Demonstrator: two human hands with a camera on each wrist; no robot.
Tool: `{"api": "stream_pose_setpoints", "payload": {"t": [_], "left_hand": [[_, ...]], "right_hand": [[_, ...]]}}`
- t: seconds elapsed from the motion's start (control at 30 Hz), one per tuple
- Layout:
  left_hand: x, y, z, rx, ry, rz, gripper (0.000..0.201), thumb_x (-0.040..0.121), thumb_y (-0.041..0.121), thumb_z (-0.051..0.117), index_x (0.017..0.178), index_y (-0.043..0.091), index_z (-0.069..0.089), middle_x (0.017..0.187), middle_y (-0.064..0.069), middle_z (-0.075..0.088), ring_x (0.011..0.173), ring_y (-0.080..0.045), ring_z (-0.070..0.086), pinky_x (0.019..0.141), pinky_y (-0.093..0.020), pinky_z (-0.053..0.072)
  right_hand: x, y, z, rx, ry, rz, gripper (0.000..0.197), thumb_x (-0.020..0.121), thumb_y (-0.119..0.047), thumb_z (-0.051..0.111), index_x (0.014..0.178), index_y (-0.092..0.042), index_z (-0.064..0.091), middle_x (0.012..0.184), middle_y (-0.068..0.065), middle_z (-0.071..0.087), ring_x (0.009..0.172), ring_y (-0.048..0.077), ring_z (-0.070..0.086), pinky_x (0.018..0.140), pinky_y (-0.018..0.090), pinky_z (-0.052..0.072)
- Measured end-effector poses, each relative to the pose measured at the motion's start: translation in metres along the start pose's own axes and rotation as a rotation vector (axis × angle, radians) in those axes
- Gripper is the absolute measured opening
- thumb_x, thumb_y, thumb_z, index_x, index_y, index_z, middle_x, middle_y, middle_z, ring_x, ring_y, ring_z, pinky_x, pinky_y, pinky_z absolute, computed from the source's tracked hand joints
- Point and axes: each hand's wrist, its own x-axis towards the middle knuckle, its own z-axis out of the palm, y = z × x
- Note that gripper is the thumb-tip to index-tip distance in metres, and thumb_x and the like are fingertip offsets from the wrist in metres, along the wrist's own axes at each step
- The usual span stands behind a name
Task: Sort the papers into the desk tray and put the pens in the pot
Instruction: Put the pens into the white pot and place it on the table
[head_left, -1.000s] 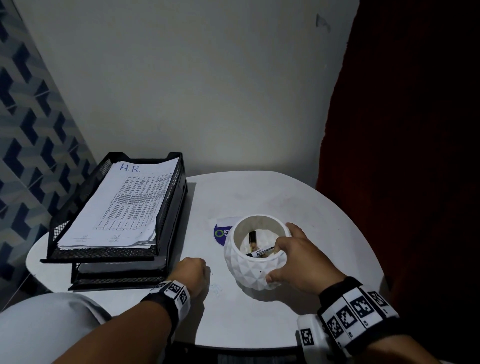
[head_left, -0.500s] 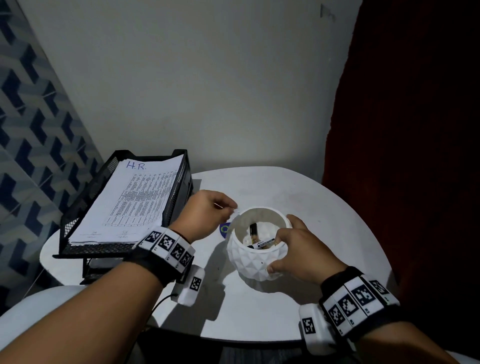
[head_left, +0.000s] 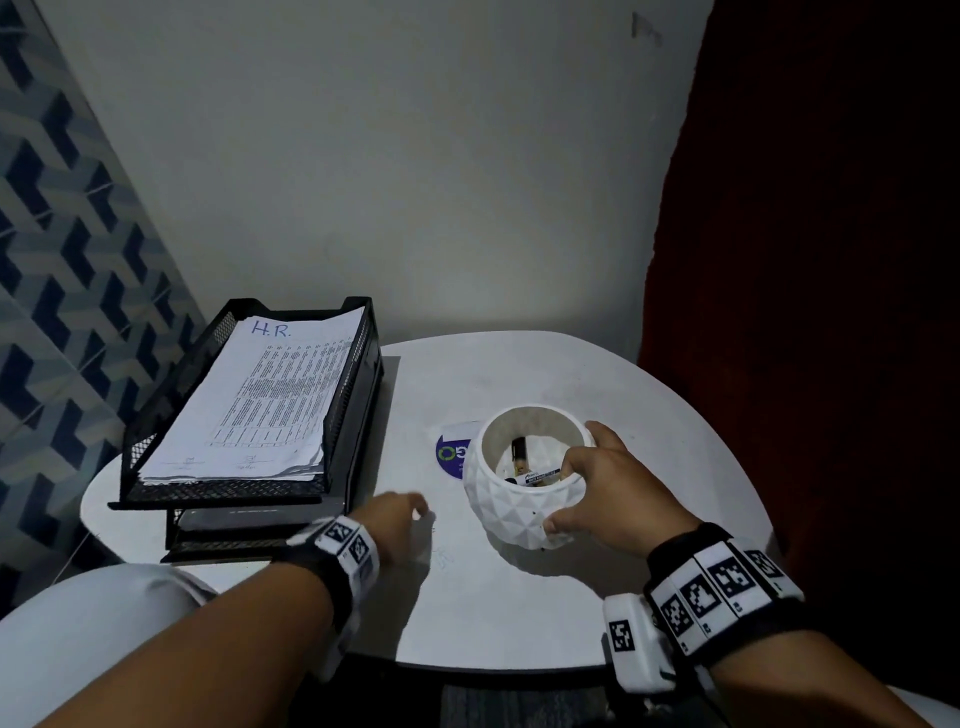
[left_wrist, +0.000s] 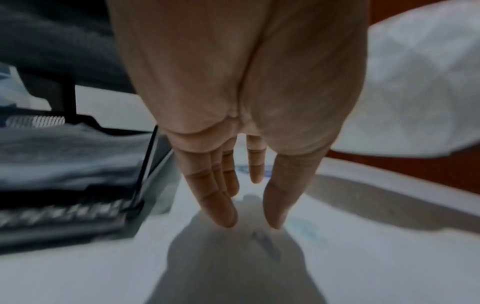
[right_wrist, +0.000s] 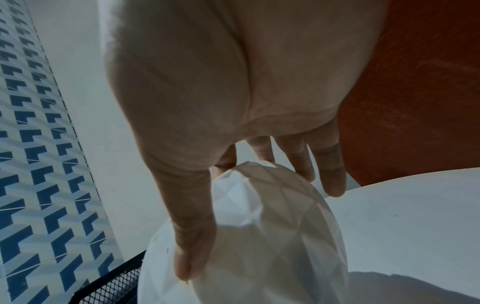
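A white faceted pot (head_left: 519, 512) stands on the round white table (head_left: 675, 441), with two pens (head_left: 540, 475) lying inside it. My right hand (head_left: 597, 480) grips the pot, thumb low on its near wall and fingers over the rim; the right wrist view shows the pot (right_wrist: 272, 236) under the palm. At the left, a black mesh two-tier desk tray (head_left: 228, 493) holds a stack of papers (head_left: 260, 405) marked "H.R." on its top tier. My left hand (head_left: 397, 519) hovers between tray and pot, its fingers (left_wrist: 223, 205) straight and empty.
A round blue-and-white sticker (head_left: 451, 454) lies partly under the pot's far left side. A dark red curtain (head_left: 805, 260) hangs close on the right. A blue patterned wall (head_left: 67, 260) stands behind the tray. The table's front edge (head_left: 493, 667) runs just past my wrists.
My left hand rose toward the pot's rim half a second ago and has dropped back near the tray's front corner. The right hand has kept its hold on the pot.
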Motion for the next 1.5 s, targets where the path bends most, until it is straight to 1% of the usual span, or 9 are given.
{"api": "stream_pose_setpoints", "payload": {"t": [0.3, 0.47, 0.67, 0.77, 0.87, 1.0, 1.13, 1.37, 1.5], "left_hand": [[0.015, 0.001, 0.046, -0.04, 0.139, 0.077, 0.034, 0.096, 0.019, 0.05, 0.125, 0.026, 0.066, 0.117, 0.0, 0.066, 0.115, -0.021, 0.063, 0.088, -0.021, 0.041], [0.019, 0.002, 0.044, -0.011, 0.123, 0.168, 0.034, 0.096, 0.022, 0.051, 0.122, 0.026, 0.073, 0.124, -0.003, 0.066, 0.117, -0.021, 0.064, 0.096, -0.022, 0.045], [0.025, -0.003, 0.039, 0.17, 0.074, 0.192, 0.025, 0.086, 0.013, 0.053, 0.097, 0.018, 0.074, 0.092, -0.002, 0.063, 0.1, -0.027, 0.065, 0.072, -0.025, 0.039], [0.026, 0.001, 0.041, 0.228, 0.097, 0.19, 0.022, 0.09, 0.013, 0.052, 0.095, 0.018, 0.073, 0.091, -0.002, 0.062, 0.102, -0.026, 0.065, 0.073, -0.024, 0.038], [0.024, 0.002, 0.042, 0.21, 0.128, 0.186, 0.019, 0.095, 0.018, 0.051, 0.095, 0.021, 0.07, 0.077, 0.008, 0.041, 0.103, -0.024, 0.065, 0.073, -0.025, 0.038], [0.024, -0.001, 0.041, 0.183, 0.159, 0.147, 0.023, 0.097, 0.021, 0.049, 0.099, 0.016, 0.071, 0.083, 0.006, 0.044, 0.104, -0.029, 0.065, 0.076, -0.028, 0.044], [0.025, 0.002, 0.034, 0.231, 0.149, 0.09, 0.029, 0.1, 0.023, 0.046, 0.109, 0.009, 0.07, 0.115, -0.009, 0.067, 0.111, -0.028, 0.065, 0.09, -0.031, 0.049], [0.016, -0.003, 0.035, 0.069, 0.135, 0.008, 0.033, 0.094, 0.038, 0.047, 0.067, 0.018, 0.05, 0.091, -0.009, 0.071, 0.095, -0.03, 0.069, 0.08, -0.03, 0.053], [0.015, -0.006, 0.038, -0.015, 0.153, 0.014, 0.034, 0.09, 0.036, 0.052, 0.061, 0.019, 0.045, 0.083, -0.004, 0.069, 0.091, -0.028, 0.069, 0.073, -0.026, 0.049]], "right_hand": [[0.002, -0.001, 0.001, 0.004, -0.014, 0.001, 0.047, 0.056, -0.045, 0.095, 0.082, -0.03, 0.059, 0.158, -0.01, 0.025, 0.119, 0.022, 0.059, 0.099, 0.037, 0.052], [0.007, -0.002, 0.003, 0.002, -0.013, 0.0, 0.047, 0.057, -0.045, 0.095, 0.083, -0.029, 0.06, 0.153, -0.009, 0.03, 0.116, 0.021, 0.059, 0.099, 0.039, 0.053], [0.009, -0.001, 0.009, -0.009, -0.027, -0.002, 0.048, 0.054, -0.046, 0.095, 0.08, -0.03, 0.058, 0.157, -0.008, 0.028, 0.117, 0.021, 0.06, 0.099, 0.039, 0.053], [0.007, 0.001, 0.011, -0.014, -0.033, 0.005, 0.048, 0.055, -0.046, 0.095, 0.08, -0.029, 0.058, 0.16, -0.007, 0.026, 0.12, 0.023, 0.059, 0.099, 0.039, 0.053], [0.007, 0.003, 0.011, -0.014, -0.035, 0.007, 0.048, 0.053, -0.048, 0.095, 0.078, -0.032, 0.056, 0.159, -0.007, 0.028, 0.118, 0.022, 0.06, 0.097, 0.039, 0.054], [0.007, 0.003, 0.011, -0.022, -0.034, 0.013, 0.049, 0.053, -0.048, 0.094, 0.079, -0.031, 0.057, 0.16, -0.007, 0.027, 0.116, 0.021, 0.061, 0.096, 0.039, 0.054], [0.006, 0.0, 0.011, -0.021, -0.038, 0.012, 0.049, 0.054, -0.047, 0.094, 0.082, -0.028, 0.059, 0.16, -0.008, 0.027, 0.116, 0.021, 0.061, 0.097, 0.039, 0.054], [0.004, -0.003, 0.011, -0.021, -0.046, 0.019, 0.051, 0.054, -0.046, 0.095, 0.087, -0.026, 0.062, 0.16, -0.009, 0.025, 0.119, 0.021, 0.059, 0.098, 0.037, 0.053], [0.003, -0.003, 0.009, -0.013, -0.044, 0.023, 0.05, 0.056, -0.044, 0.095, 0.088, -0.025, 0.062, 0.16, -0.01, 0.024, 0.119, 0.02, 0.059, 0.098, 0.036, 0.053]]}}
